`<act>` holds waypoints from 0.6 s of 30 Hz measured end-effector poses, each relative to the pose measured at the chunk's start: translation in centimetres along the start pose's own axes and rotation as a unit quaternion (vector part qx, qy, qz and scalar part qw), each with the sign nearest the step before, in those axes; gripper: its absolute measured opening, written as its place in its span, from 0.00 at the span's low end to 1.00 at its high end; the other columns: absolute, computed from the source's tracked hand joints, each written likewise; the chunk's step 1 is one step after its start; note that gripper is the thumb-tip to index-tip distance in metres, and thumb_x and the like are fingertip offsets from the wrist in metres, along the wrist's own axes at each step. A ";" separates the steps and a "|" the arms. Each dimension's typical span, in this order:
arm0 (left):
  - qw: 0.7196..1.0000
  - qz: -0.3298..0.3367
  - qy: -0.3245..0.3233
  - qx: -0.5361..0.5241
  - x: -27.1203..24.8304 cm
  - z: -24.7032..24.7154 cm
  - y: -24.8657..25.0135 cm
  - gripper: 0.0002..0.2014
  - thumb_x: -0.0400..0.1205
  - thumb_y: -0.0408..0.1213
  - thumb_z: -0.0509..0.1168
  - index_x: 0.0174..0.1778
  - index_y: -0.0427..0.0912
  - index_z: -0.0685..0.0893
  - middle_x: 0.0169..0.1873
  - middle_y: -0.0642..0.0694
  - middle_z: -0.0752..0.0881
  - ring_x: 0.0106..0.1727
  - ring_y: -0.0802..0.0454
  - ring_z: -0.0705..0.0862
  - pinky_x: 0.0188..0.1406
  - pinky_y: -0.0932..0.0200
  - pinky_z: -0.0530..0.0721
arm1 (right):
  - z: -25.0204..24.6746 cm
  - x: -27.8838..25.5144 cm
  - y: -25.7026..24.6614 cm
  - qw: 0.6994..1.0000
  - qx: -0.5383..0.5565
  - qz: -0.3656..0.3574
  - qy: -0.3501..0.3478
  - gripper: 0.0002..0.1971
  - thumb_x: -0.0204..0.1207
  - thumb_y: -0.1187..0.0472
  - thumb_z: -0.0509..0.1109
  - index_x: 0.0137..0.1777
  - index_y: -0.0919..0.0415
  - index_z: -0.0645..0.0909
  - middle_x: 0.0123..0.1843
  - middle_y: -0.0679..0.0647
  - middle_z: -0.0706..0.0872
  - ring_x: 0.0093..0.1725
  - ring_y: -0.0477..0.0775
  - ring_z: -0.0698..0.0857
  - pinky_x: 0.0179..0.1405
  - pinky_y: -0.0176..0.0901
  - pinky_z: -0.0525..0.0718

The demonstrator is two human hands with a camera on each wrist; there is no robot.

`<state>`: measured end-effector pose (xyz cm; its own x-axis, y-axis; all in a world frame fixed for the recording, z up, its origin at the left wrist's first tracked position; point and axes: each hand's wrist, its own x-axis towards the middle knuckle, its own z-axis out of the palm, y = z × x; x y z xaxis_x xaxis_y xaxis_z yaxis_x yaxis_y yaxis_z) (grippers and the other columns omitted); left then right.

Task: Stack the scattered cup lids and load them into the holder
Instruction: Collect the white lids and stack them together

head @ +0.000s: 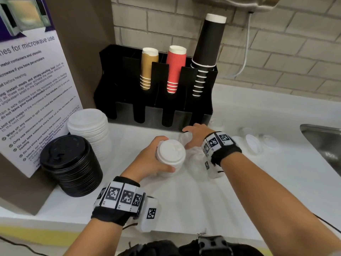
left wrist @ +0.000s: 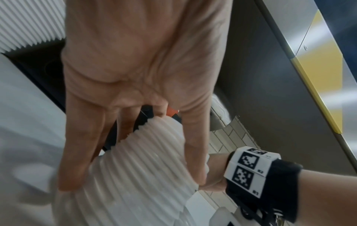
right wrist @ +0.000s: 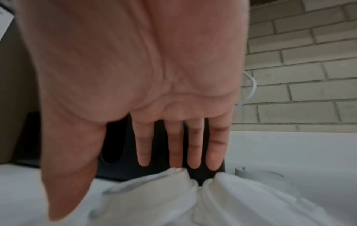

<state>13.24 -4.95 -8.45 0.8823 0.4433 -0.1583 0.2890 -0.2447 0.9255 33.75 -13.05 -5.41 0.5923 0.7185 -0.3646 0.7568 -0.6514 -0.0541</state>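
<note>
My left hand (head: 149, 157) grips a short stack of white cup lids (head: 170, 156) just above the white counter (head: 184, 204). The left wrist view shows my fingers (left wrist: 81, 152) and thumb curled round the ribbed stack (left wrist: 150, 168). My right hand (head: 195, 135) hovers palm down beside it with fingers straight and spread, over loose white lids (right wrist: 173, 191) in front of the black holder (head: 156, 111). Its fingertips (right wrist: 144, 159) reach the nearest lid's rim and hold nothing. More scattered white lids (head: 252, 143) lie to the right.
The holder's back slots carry tan (head: 148, 67), red (head: 175, 67) and black cups (head: 206, 52). A tall white lid stack (head: 88, 126) and a black lid stack (head: 70, 163) stand at left by a microwave notice (head: 27, 89). A steel sink (head: 324, 143) lies at right.
</note>
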 end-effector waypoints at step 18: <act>0.999 -0.018 0.023 -0.025 0.2 -0.1 -0.5 0.36 0.66 0.36 0.83 0.66 0.59 0.74 0.56 0.62 0.80 0.54 0.54 0.82 0.40 0.59 0.78 | -0.1 -6.0 -1.2 0.896 0.415 -0.099 0.121 0.10 0.75 0.49 0.72 0.56 0.43 0.83 0.43 0.40 0.83 0.46 0.37 0.82 0.43 0.27 0.75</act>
<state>13.27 -4.69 -8.90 0.8533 0.4908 -0.1761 0.3000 -0.1859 0.9357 29.33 -16.59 -3.09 0.5881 0.8062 -0.0645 0.4474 -0.3908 -0.8044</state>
